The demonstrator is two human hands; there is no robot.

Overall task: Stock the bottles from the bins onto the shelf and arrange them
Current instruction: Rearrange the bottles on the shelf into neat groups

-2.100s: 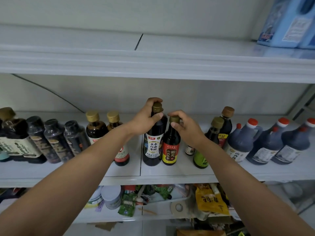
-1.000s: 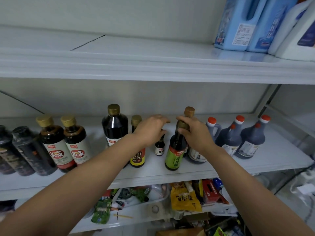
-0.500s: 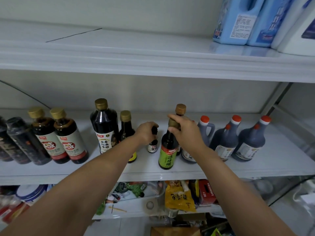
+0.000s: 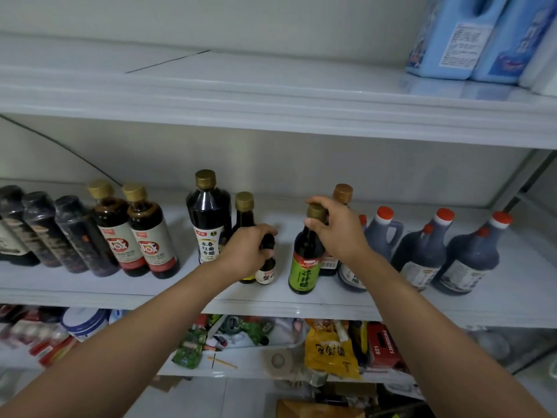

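Your left hand (image 4: 245,251) is wrapped round the small dark bottle (image 4: 266,274), with your fingers curled over its black top. Your right hand (image 4: 337,233) pinches the gold cap and neck of the green-label bottle (image 4: 303,267). Both bottles stand on the middle shelf (image 4: 301,306), near its front edge. Both stand up straight, with their caps pointing to 12 o'clock.

The small dark bottle is at 9 o'clock from the green-label bottle, and there is a bare strip of shelf between them. Each hand is already on its own bottle, so you do not need to reach. I think the next move is to line them up, with the small one going toward 3 o'clock or the green one toward 9 o'clock. The red-capped jugs (image 4: 382,232) are close at 3 o'clock from your right hand. The thin gold-capped bottle (image 4: 244,211) is just beside the small one at 9 o'clock, but I cannot tell if they touch.

A second ago your left hand was only above the small bottle; now it holds it. Your right hand had the same hold then. Two seconds ago your hands were on the tall vinegar bottle (image 4: 208,218) and the thin one, and both now stand free.
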